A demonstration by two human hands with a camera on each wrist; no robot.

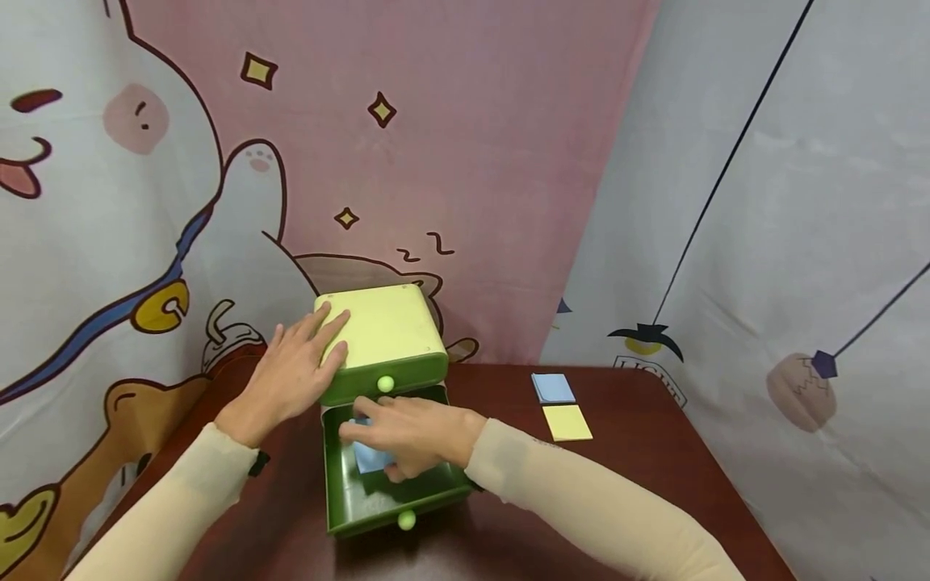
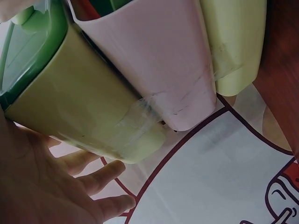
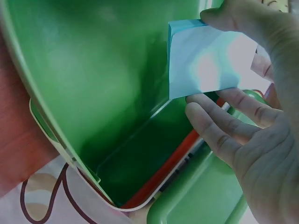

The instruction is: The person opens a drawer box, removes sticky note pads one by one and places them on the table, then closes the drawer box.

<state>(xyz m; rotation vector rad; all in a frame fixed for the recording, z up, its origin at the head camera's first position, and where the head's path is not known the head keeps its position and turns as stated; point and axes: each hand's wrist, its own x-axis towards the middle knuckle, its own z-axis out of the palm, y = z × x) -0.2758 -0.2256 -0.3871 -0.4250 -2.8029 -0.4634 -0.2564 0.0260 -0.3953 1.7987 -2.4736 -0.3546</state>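
A small tabletop drawer unit (image 1: pixel 388 319) with a cream-yellow top stands on the table. A green lower drawer (image 1: pixel 436 499) is pulled out toward me, while the green drawer above it is in. My left hand (image 1: pixel 292 373) rests on the left side of the top, fingers spread straight. Over the pulled-out drawer, my right hand (image 1: pixel 421 434) pinches a blue sticky note pad (image 3: pixel 205 60) between thumb and fingers. The right wrist view shows the pad just above the drawer's green floor.
On the table to the right lie another blue sticky note pad (image 1: pixel 554 388) and a yellow sticky note pad (image 1: pixel 567 423). A pink tier (image 2: pixel 159 51) of the unit shows in the left wrist view. A printed cloth (image 1: pixel 494 202) hangs behind the dark red table (image 1: pixel 632 476).
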